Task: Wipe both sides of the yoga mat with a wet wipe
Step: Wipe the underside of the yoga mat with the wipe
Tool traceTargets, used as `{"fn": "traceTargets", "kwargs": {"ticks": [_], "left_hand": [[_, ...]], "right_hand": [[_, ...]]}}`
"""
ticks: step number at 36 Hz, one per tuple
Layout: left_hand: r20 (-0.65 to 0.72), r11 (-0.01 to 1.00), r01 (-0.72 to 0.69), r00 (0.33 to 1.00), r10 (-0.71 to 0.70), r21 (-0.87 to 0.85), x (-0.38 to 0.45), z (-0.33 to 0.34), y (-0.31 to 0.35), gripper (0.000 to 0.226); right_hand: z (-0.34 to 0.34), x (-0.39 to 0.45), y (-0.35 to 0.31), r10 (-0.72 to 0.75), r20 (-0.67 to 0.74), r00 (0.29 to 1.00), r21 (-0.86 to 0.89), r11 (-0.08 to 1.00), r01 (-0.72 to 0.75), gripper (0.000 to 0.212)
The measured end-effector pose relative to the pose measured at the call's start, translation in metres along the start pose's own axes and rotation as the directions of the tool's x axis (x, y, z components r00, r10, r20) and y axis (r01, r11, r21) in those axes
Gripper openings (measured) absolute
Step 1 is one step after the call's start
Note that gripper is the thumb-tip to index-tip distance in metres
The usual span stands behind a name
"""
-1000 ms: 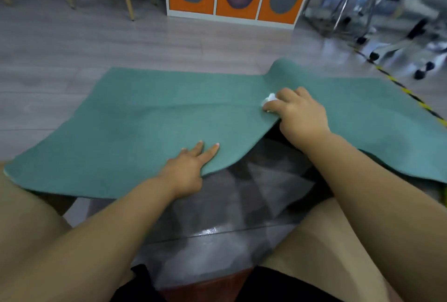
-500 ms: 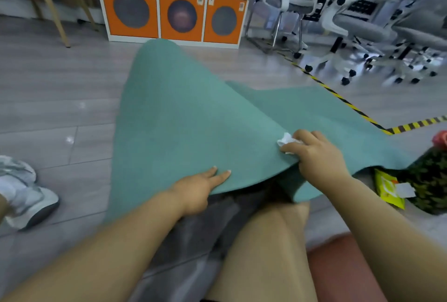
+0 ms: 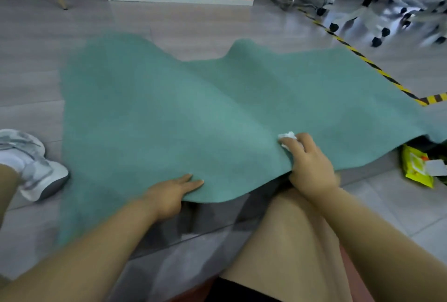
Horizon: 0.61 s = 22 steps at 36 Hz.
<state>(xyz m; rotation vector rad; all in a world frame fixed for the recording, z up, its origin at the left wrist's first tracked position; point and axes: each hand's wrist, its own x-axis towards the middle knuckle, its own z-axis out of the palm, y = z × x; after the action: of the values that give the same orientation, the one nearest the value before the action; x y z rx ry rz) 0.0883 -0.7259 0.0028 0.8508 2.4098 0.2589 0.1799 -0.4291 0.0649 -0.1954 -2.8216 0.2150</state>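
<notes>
I have the mat [image 3: 193, 113] spread across the middle of the frame, green side up, its far edge humped in 2 soft waves toward the upper centre and its near edge lifted off the floor [image 3: 36, 47] over my knee. It reads as light and floppy — it sags between wherever it is held and folds without any spring, so I judge it will drape and buckle, not slide as a flat sheet. My left hand [image 3: 169, 195] lies at the near edge, lower centre, fingers laid flat and together on top with the thumb hidden under the edge; that looks like a pinch on the mat, though I cannot see the underside. My right hand [image 3: 309, 168] is right of centre, closed around the wipe [image 3: 287, 137], which pokes out white past the fingertips and presses on the mat; the lower fingers seem to curl over the near edge too. The surface looks matte and slightly grippy, so the damp wipe should drag, not skate. I would hold the mat by that near edge, hands well apart, to keep a taut strip between them. To turn it — the underside looks not yet shown — I would take 2 corners, since a grip mid-edge would let the ends flop. A yellow pack [image 3: 416, 168] lies at the right edge, a shoe [image 3: 31, 168] at the left.
</notes>
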Motion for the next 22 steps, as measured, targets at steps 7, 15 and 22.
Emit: {"fn": "traceTargets", "kwargs": {"ticks": [7, 15, 22], "left_hand": [[-0.017, 1.0, -0.001, 1.0, 0.0, -0.021, -0.014, -0.005, -0.001, 0.085], [-0.174, 0.998, -0.039, 0.984, 0.029, -0.053, -0.047, -0.032, 0.002, 0.084], [-0.27, 0.985, -0.169, 0.95, 0.156, -0.026, -0.066, -0.049, 0.03, 0.084]], "right_hand": [[-0.018, 0.011, -0.011, 0.127, 0.116, 0.985, -0.114, 0.987, -0.114, 0.048], [-0.09, 0.048, -0.041, -0.18, 0.017, 0.984, -0.421, 0.891, 0.17, 0.036], [-0.144, 0.05, -0.039, -0.165, 0.02, 0.986, -0.525, 0.838, 0.15, 0.04]]}}
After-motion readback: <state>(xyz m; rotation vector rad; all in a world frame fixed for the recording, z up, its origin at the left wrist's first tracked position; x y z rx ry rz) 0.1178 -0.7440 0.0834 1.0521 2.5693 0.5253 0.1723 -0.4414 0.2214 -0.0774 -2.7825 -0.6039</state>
